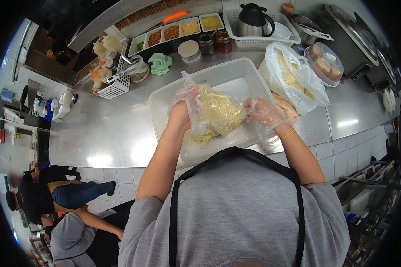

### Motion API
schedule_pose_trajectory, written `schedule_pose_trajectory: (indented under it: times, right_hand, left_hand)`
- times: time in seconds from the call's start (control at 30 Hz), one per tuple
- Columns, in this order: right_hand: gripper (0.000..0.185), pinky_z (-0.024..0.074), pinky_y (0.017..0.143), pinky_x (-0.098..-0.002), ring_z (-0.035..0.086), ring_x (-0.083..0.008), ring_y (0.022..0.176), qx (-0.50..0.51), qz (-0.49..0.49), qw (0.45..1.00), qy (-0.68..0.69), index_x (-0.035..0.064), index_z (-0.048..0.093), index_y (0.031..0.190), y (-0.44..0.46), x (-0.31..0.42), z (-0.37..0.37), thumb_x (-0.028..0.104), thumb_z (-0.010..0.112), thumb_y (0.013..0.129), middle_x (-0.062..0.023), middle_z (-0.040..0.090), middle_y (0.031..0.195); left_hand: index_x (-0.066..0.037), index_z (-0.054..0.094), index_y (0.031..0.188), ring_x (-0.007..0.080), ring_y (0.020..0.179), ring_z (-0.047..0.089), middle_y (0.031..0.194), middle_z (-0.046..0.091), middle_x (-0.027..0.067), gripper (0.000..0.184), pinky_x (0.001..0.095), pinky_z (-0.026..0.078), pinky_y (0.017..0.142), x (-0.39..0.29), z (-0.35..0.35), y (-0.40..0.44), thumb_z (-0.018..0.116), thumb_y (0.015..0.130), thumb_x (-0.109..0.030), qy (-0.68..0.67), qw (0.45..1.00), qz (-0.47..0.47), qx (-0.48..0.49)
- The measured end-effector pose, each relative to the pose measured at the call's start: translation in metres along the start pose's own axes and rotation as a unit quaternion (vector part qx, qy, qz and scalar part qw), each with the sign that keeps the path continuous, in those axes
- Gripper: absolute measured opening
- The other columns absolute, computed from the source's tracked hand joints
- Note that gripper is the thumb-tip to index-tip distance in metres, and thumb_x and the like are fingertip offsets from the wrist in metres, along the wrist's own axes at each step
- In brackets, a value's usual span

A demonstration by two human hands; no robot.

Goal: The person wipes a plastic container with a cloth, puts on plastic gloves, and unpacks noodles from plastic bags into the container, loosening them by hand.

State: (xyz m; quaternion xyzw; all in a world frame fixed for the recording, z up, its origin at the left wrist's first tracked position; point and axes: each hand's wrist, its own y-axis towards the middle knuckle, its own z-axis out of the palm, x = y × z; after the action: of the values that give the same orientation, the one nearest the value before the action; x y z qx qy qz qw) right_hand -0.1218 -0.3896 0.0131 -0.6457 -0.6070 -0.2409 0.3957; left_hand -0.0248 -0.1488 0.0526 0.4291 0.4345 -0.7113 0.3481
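Over a translucent plastic tub (pixel 162 95) I hold a clear plastic bag of pale yellow noodles (pixel 222 110). My left hand (pixel 187 97), in a clear glove, is closed on the bag's left side; the plastic hides part of the fingers. At the bag's right end, my right hand (pixel 263 113), also gloved, has its fingers curled in and pressed to the plastic. Some noodles (pixel 205 136) hang or lie below the bag at its lower left, against the tub's floor.
Right of the tub stands a white bag of noodles (pixel 289 78), beside a lidded clear container (pixel 324 64). Topping trays (pixel 171 33), jars (pixel 206 44), a green cloth (pixel 160 63) and a utensil basket (pixel 113 86) line the back. Co-workers (pixel 82 236) are at the left.
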Motion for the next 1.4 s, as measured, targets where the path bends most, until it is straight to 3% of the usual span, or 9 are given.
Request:
schedule_pose_trajectory:
  times: [0.17,0.23,0.33,0.43,0.63,0.97,1.07,1.27,1.4]
  right_hand:
    - [0.02,0.045,0.064,-0.0312,0.057,-0.0182,0.063,-0.126,-0.062,0.99,-0.002,0.0017,0.055,0.085,-0.007,0.04,-0.021,0.02,0.055,0.078,-0.0087,0.058,0.071]
    - [0.021,0.044,0.061,-0.0263,0.053,-0.0101,0.062,-0.193,0.02,0.955,0.225,0.0044,0.054,0.085,-0.012,0.056,-0.035,0.025,0.051,0.084,-0.0034,0.054,0.069]
    - [0.025,0.043,0.061,-0.023,0.051,-0.0069,0.066,-0.213,-0.052,0.925,0.31,0.0071,0.055,0.089,-0.017,0.068,-0.071,0.031,0.049,0.086,-0.0002,0.052,0.072]
    - [0.023,0.0424,0.06,-0.0216,0.05,-0.0074,0.064,-0.266,-0.081,0.917,0.285,0.0089,0.057,0.092,-0.025,0.075,-0.085,0.03,0.049,0.086,0.0009,0.052,0.072]
    - [0.021,0.0431,0.061,-0.0242,0.048,-0.0077,0.064,0.051,-0.044,0.975,0.212,0.0085,0.053,0.093,-0.023,0.042,-0.03,0.028,0.046,0.088,0.0008,0.05,0.071]
    - [0.015,0.0415,0.064,-0.0251,0.049,-0.0111,0.067,-0.123,-0.153,0.929,0.314,0.0051,0.05,0.082,-0.03,0.06,-0.067,0.02,0.052,0.085,-0.0002,0.049,0.072]
    - [0.015,0.0431,0.07,-0.0256,0.051,-0.0134,0.077,-0.133,-0.149,0.98,0.011,0.0055,0.051,0.08,-0.024,0.058,-0.072,0.02,0.053,0.085,-0.0021,0.053,0.08]
    - [0.013,0.0434,0.079,-0.0274,0.051,-0.0146,0.091,-0.05,-0.188,0.925,0.327,0.0072,0.051,0.08,-0.038,0.1,-0.066,0.018,0.059,0.08,-0.0059,0.056,0.097]
    - [0.016,0.0457,0.072,-0.0246,0.052,-0.0087,0.082,-0.017,-0.156,0.852,0.499,0.01,0.047,0.083,-0.026,0.088,-0.047,0.012,0.061,0.077,-0.0059,0.054,0.095]
  left_hand:
    - [-0.008,0.051,0.11,0.0129,0.087,0.05,0.101,0.054,0.0055,0.033,0.0257,0.044,0.068,-0.029,0.019,-0.015,0.058,0.084,-0.027,0.176,0.984,0.01,0.014]
    - [-0.004,0.046,0.118,0.0215,0.099,0.051,0.112,0.052,0.0098,0.047,0.0319,0.043,0.083,-0.021,-0.002,-0.009,0.062,0.08,-0.026,0.466,0.857,0.218,0.03]
    - [-0.004,0.041,0.124,0.0302,0.113,0.044,0.123,0.045,0.0163,0.058,0.0374,0.036,0.095,-0.016,-0.026,-0.016,0.065,0.075,-0.024,0.681,0.69,0.243,-0.037]
    - [-0.005,0.038,0.127,0.0341,0.118,0.039,0.127,0.04,0.0209,0.063,0.0395,0.033,0.098,-0.003,-0.057,-0.011,0.066,0.073,-0.023,0.676,0.712,0.175,-0.08]
    - [-0.002,0.04,0.126,0.0328,0.118,0.038,0.124,0.044,0.0174,0.064,0.0379,0.033,0.099,0.015,-0.085,0.036,0.065,0.072,-0.025,0.591,0.761,0.237,-0.125]
    - [-0.002,0.036,0.127,0.0268,0.114,0.045,0.125,0.043,0.0178,0.07,0.0349,0.037,0.095,-0.003,-0.061,0.057,0.071,0.068,-0.013,0.551,0.756,0.35,-0.049]
    - [-0.002,0.03,0.131,0.0264,0.119,0.04,0.128,0.04,0.0169,0.081,0.0348,0.034,0.099,-0.023,-0.018,0.031,0.075,0.065,-0.018,0.486,0.82,0.304,-0.007]
    - [-0.008,0.023,0.135,0.0275,0.119,0.038,0.13,0.038,0.0116,0.099,0.0378,0.034,0.098,-0.019,0.03,-0.004,0.081,0.056,-0.022,0.344,0.872,0.31,0.16]
    - [-0.009,0.045,0.117,0.0265,0.106,0.047,0.113,0.049,0.0117,0.061,0.0355,0.04,0.09,0.0,0.054,0.002,0.07,0.061,-0.008,0.45,0.786,0.412,0.096]
